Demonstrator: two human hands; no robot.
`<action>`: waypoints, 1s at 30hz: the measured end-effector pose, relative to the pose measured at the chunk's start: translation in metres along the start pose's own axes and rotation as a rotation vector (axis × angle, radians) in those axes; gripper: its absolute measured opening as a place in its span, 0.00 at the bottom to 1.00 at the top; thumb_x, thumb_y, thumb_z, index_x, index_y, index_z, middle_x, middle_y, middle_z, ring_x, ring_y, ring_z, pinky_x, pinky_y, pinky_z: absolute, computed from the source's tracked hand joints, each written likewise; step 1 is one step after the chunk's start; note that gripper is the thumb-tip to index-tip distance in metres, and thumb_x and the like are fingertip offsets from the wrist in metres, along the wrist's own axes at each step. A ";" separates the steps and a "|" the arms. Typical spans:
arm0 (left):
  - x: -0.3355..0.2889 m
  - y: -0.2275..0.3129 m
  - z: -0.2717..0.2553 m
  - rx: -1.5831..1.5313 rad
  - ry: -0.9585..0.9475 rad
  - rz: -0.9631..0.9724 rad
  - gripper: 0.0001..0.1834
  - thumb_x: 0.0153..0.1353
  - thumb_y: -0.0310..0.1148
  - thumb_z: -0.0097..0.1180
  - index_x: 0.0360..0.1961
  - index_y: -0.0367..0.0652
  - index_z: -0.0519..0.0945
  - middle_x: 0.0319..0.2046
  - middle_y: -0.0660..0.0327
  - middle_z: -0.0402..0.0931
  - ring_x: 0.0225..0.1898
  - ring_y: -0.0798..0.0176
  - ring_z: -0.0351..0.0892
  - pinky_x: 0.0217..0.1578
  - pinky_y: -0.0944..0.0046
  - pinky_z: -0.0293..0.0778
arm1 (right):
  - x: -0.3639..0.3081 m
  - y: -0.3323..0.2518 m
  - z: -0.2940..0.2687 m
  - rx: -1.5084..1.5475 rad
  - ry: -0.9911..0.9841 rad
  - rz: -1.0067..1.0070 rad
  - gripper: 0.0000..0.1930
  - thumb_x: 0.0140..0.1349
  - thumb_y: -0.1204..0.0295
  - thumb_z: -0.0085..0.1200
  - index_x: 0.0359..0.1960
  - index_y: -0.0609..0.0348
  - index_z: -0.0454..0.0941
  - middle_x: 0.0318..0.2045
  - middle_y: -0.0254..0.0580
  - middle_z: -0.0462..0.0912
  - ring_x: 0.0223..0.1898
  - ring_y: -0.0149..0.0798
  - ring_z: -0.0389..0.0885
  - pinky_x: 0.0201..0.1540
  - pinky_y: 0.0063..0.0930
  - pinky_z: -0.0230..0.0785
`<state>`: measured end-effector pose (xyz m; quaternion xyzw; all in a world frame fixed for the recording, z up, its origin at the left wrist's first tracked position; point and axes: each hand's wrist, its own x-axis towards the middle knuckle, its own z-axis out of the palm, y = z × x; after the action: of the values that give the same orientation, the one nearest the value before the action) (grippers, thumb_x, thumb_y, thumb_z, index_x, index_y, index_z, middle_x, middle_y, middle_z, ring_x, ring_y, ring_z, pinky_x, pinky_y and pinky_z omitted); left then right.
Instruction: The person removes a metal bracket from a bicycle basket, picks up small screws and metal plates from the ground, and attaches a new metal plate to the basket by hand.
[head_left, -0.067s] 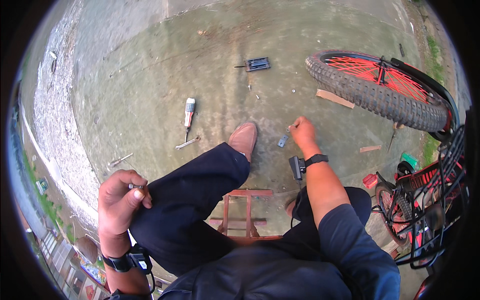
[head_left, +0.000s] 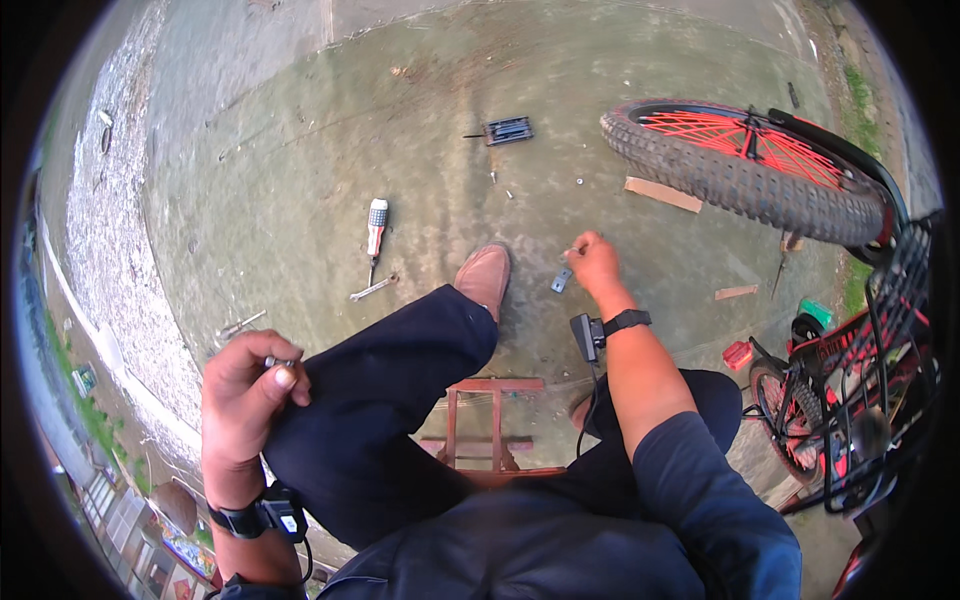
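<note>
My left hand (head_left: 245,395), beside my left knee, pinches a small metal bolt (head_left: 280,362) between thumb and fingers. Out over the ground on the right, my right hand (head_left: 596,264) has its fingertips pressed together; anything small inside them is too hard to make out. A small blue-grey metal plate with holes (head_left: 562,280) lies just below those fingertips. Left of my shoe (head_left: 483,276), a screwdriver with a patterned handle (head_left: 376,228) lies with its tip close to a wrench (head_left: 374,288).
A bicycle wheel with red spokes (head_left: 745,185) rises at the right, above a cardboard strip (head_left: 664,194). Farther off lies a dark tool set (head_left: 509,131), with small metal pieces nearby. A wooden stool (head_left: 497,384) is under me. Another bike (head_left: 790,410) stands at lower right.
My left hand has moved slightly up and right with the bolt. My right hand has shifted a little left, and the whole view has moved slightly.
</note>
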<state>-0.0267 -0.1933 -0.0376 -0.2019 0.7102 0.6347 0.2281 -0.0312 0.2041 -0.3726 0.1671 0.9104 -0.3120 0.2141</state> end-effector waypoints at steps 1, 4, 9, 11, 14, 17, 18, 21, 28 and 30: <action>0.003 0.001 0.004 0.022 -0.039 0.025 0.09 0.60 0.28 0.58 0.38 0.34 0.76 0.27 0.59 0.75 0.25 0.67 0.75 0.28 0.71 0.69 | -0.005 -0.007 0.000 0.149 -0.080 0.049 0.11 0.53 0.68 0.63 0.31 0.60 0.76 0.26 0.40 0.82 0.28 0.40 0.81 0.32 0.32 0.73; -0.001 0.008 0.012 0.092 -0.112 0.097 0.08 0.61 0.27 0.56 0.39 0.34 0.78 0.28 0.61 0.75 0.28 0.70 0.75 0.29 0.73 0.68 | -0.037 -0.055 -0.022 0.545 -0.330 0.101 0.07 0.59 0.70 0.59 0.34 0.60 0.78 0.26 0.36 0.81 0.28 0.32 0.80 0.33 0.26 0.74; -0.014 0.014 0.027 0.116 -0.194 0.368 0.07 0.59 0.23 0.57 0.40 0.35 0.80 0.33 0.63 0.73 0.32 0.72 0.74 0.33 0.74 0.69 | -0.136 -0.149 -0.101 0.864 -0.569 -0.072 0.07 0.65 0.69 0.53 0.36 0.60 0.76 0.30 0.37 0.81 0.31 0.31 0.81 0.37 0.24 0.76; -0.029 0.012 0.035 0.083 -0.215 0.480 0.08 0.58 0.21 0.59 0.40 0.36 0.80 0.34 0.64 0.73 0.32 0.72 0.74 0.34 0.73 0.69 | -0.181 -0.181 -0.132 1.080 -0.617 -0.116 0.07 0.66 0.69 0.52 0.38 0.60 0.76 0.32 0.39 0.81 0.32 0.33 0.81 0.38 0.25 0.77; -0.064 0.018 0.054 -0.060 -0.260 0.557 0.10 0.54 0.19 0.62 0.38 0.36 0.81 0.33 0.64 0.75 0.34 0.73 0.74 0.35 0.73 0.70 | -0.239 -0.211 -0.169 1.284 -0.628 -0.167 0.07 0.67 0.69 0.49 0.39 0.60 0.75 0.32 0.40 0.80 0.31 0.35 0.81 0.37 0.26 0.76; -0.101 0.021 0.070 -0.207 -0.315 0.574 0.08 0.54 0.20 0.63 0.35 0.36 0.81 0.34 0.63 0.76 0.34 0.73 0.75 0.35 0.73 0.71 | -0.279 -0.219 -0.191 1.390 -0.634 -0.206 0.08 0.68 0.70 0.48 0.40 0.61 0.75 0.29 0.38 0.78 0.26 0.33 0.78 0.31 0.22 0.73; -0.111 0.023 0.076 -0.233 -0.338 0.655 0.06 0.54 0.21 0.64 0.34 0.36 0.80 0.34 0.62 0.77 0.35 0.72 0.76 0.35 0.73 0.71 | -0.292 -0.221 -0.197 1.417 -0.645 -0.215 0.08 0.68 0.70 0.47 0.40 0.61 0.75 0.27 0.37 0.77 0.24 0.31 0.77 0.28 0.21 0.71; -0.133 0.024 0.086 -0.144 -0.339 0.842 0.07 0.53 0.21 0.65 0.34 0.36 0.81 0.34 0.61 0.77 0.33 0.72 0.75 0.32 0.73 0.70 | -0.340 -0.232 -0.215 1.238 -0.638 -0.239 0.09 0.68 0.70 0.47 0.41 0.62 0.76 0.25 0.30 0.71 0.21 0.23 0.68 0.23 0.17 0.62; -0.174 0.042 0.120 0.118 -0.363 1.181 0.10 0.49 0.20 0.67 0.33 0.41 0.81 0.30 0.62 0.74 0.29 0.69 0.72 0.28 0.70 0.67 | -0.393 -0.215 -0.228 1.209 -0.539 -0.399 0.13 0.70 0.62 0.49 0.39 0.59 0.77 0.20 0.23 0.68 0.18 0.17 0.62 0.20 0.13 0.54; -0.175 0.043 0.132 0.154 -0.393 1.218 0.11 0.49 0.20 0.67 0.33 0.42 0.81 0.30 0.62 0.73 0.29 0.68 0.71 0.28 0.70 0.67 | -0.395 -0.205 -0.231 1.209 -0.475 -0.414 0.12 0.69 0.64 0.49 0.39 0.60 0.77 0.20 0.23 0.68 0.18 0.17 0.62 0.20 0.13 0.54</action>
<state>0.0993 -0.0580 0.0870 0.3743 0.6862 0.6228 -0.0332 0.1500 0.1308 0.0894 0.0065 0.5177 -0.8286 0.2129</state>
